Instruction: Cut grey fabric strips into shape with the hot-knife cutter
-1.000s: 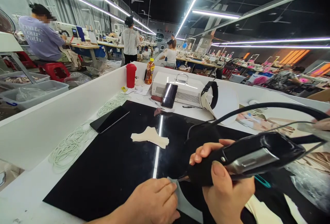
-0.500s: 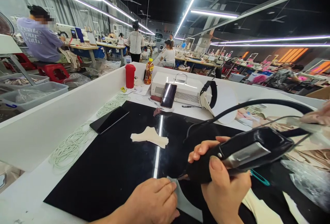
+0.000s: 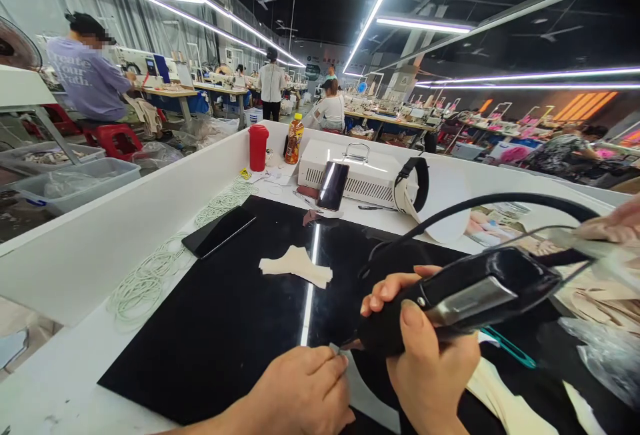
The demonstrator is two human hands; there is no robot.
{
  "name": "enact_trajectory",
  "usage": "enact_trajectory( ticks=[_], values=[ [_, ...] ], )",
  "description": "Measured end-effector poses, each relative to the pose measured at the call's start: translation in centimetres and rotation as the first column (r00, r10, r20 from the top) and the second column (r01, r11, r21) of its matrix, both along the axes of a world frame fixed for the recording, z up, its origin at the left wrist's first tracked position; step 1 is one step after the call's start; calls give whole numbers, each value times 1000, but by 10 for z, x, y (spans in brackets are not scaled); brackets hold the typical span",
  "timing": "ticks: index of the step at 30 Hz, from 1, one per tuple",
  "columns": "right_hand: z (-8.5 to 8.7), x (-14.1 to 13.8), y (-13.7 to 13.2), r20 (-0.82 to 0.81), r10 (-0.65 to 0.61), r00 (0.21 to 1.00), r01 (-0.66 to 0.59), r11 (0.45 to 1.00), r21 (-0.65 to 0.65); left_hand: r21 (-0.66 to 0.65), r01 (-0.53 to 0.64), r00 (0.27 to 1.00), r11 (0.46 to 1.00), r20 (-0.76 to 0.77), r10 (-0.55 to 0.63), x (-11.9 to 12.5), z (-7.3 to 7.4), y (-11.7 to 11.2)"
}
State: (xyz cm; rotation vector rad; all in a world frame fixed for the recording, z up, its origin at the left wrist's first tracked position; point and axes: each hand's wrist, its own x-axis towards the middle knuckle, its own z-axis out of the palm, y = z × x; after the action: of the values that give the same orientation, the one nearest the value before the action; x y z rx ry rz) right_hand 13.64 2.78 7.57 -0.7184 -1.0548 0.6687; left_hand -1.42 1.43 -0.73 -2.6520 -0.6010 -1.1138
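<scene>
My left hand (image 3: pixel 305 385) is closed, pinching the upper end of a curved, grey, see-through piece of material (image 3: pixel 370 391) against the black board. My right hand (image 3: pixel 425 361) wraps round a black corded hand tool (image 3: pixel 465 295) with a metal plate along its side. Its narrow coppery tip points left and lies close to my left fingertips; contact there cannot be made out. A cream fabric piece (image 3: pixel 295 267) lies flat beyond my left hand. More cream pieces (image 3: pixel 505 398) lie right of my right wrist, near a teal looped object (image 3: pixel 513 349).
Under the work lies a shiny black board (image 3: pixel 220 328). A phone (image 3: pixel 220 231) and pale green cord coils (image 3: pixel 145 288) are on the left. Behind stand a red cup (image 3: pixel 259 148), a bottle (image 3: pixel 294 140) and a white vented box (image 3: pixel 350 171). Another person's hand (image 3: pixel 617 221) touches clear plastic at right.
The view has shifted slightly, so the surroundings sit a little farther right. Both hands keep their grips, and the tool's tip remains near my left fingertips.
</scene>
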Motion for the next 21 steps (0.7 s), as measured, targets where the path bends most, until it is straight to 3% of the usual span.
enact_trajectory(
  ticks=[12,17,21],
  values=[
    [-2,-9,4,-58,56,997,-56,998,-8,-38,16,997,999,-80,-19,0,-10,0],
    [5,-4,4,-32,59,998,-59,998,-17,-56,17,999,998,-37,-19,-2,0,-2],
    [17,12,-8,-5,-18,1000,18,1000,-8,-84,31,998,996,-51,-35,-4,12,-4]
  ],
)
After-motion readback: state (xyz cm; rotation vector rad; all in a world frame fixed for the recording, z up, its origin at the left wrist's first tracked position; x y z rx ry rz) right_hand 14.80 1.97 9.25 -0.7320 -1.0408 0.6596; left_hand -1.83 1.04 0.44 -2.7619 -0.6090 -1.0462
